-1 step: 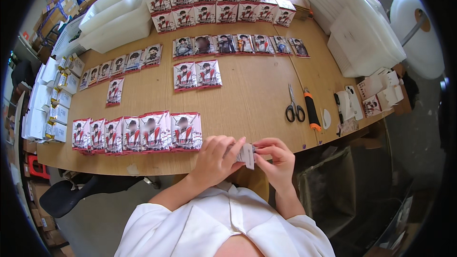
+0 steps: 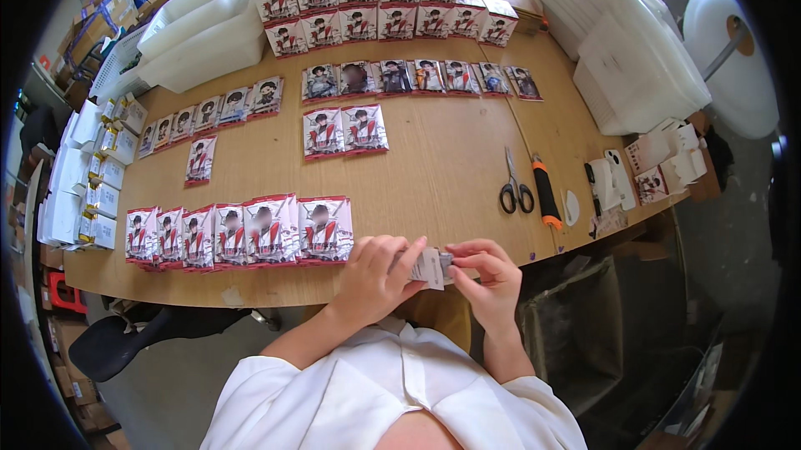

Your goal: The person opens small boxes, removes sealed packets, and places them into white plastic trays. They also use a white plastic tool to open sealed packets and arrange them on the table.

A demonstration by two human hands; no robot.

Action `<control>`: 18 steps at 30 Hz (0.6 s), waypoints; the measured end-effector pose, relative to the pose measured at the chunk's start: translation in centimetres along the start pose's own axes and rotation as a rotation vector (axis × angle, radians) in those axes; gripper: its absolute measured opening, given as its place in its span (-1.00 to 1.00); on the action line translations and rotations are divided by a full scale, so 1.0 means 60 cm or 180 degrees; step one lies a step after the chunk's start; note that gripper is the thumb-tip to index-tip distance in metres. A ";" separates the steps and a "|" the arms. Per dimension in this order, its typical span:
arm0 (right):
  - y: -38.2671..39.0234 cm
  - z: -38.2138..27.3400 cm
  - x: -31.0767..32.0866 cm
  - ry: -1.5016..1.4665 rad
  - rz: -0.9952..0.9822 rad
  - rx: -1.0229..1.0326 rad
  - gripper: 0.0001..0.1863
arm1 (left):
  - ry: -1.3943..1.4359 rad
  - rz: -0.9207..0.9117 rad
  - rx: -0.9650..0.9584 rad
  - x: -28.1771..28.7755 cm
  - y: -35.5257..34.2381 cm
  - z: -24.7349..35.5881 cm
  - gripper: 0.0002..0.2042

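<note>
Much set out, the small grey-and-white piece (image 2: 431, 270) unfinished

I take the scissors (image 2: 516, 196) as my mark. Farthest left of them, white boxes (image 2: 102, 200) line the surface (image 2: 450, 150); I can't tell whether their part is finished. Next, left of the scissors and nearer the wearer, I see the front row of packet stacks (image 2: 271, 233), tidy enough that I judge it done. Left of the scissors and farther off are a row of cartoon-figure packets (image 2: 209, 116), a lone packet (image 2: 200, 160) and a pair of packets (image 2: 345, 130); the last two look to me like groups only begun. Behind the scissors, the assorted packets (image 2: 417, 77) seem fully laid out.

Left of the scissors and nearer the wearer, the left hand (image 2: 375, 273) is curled, fingers and thumb closed around one end of the piece. The right hand (image 2: 491, 279) pinches the other end between thumb and forefinger. The piece sits between them, so I'd call this one incomplete; its contents I can't make out. Just right of the scissors, the orange-and-black tool (image 2: 546, 193) lies untouched
</note>
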State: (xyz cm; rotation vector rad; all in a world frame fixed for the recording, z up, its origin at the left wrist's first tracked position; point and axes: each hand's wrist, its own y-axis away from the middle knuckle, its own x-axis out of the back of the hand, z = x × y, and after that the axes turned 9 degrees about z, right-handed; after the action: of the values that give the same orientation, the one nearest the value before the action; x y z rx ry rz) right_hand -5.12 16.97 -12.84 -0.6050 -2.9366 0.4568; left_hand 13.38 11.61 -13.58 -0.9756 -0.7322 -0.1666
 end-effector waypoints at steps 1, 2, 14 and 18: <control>-0.003 -0.004 0.001 -0.0218 0.0109 -0.0048 -0.89 | 0.0018 -0.0018 0.0114 0.001 0.003 -0.003 -0.32; -0.003 -0.011 0.002 -0.0387 0.0128 -0.0275 -0.90 | 0.0045 -0.0042 0.0227 0.001 0.004 -0.005 -0.31; -0.017 -0.019 0.017 -0.0693 0.0020 -0.1579 -0.80 | 0.3177 -0.1367 0.2658 0.005 0.008 -0.013 -0.57; -0.015 -0.007 0.023 -0.0730 -0.0031 -0.1522 -0.81 | 0.4374 -0.2055 0.3121 0.004 0.011 -0.029 -0.59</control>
State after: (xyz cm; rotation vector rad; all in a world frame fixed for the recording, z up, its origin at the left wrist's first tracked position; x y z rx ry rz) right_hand -6.68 16.85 -12.11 -0.6175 -3.2850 -0.2052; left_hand 14.73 10.65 -14.49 0.4328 0.2362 -0.8419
